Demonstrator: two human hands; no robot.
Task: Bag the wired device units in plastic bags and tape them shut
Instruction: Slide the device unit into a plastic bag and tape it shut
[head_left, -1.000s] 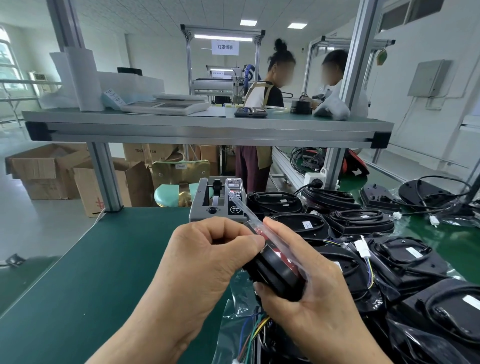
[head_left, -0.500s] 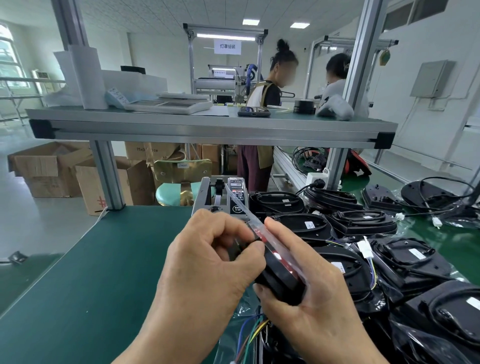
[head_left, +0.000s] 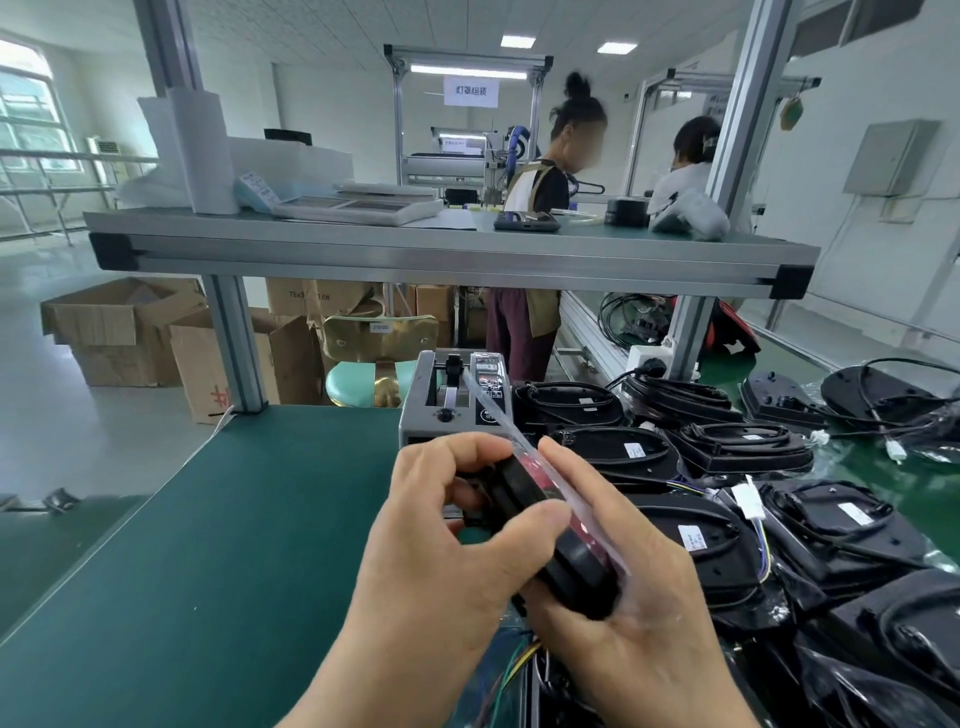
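Note:
A black round wired device unit (head_left: 569, 564) with a red face sits inside a clear plastic bag (head_left: 498, 415), held on edge above the green table (head_left: 208, 545). My left hand (head_left: 441, 561) grips its near side, thumb across the black rim. My right hand (head_left: 639, 597) cups it from the right and below, fingers lying along the bag. The bag's open top sticks up toward the tape dispenser (head_left: 447, 400). Coloured wires (head_left: 519, 660) hang under the unit.
Several bagged black units (head_left: 727, 551) with coiled cables crowd the table's right side. An aluminium shelf (head_left: 447, 254) spans overhead. Cardboard boxes (head_left: 124, 332) and a stool (head_left: 363, 374) stand beyond the table. Two people work at a far bench.
My left thumb has slid further across the unit's rim and the fingers have curled tighter. The unit stays in both hands, nearly in place.

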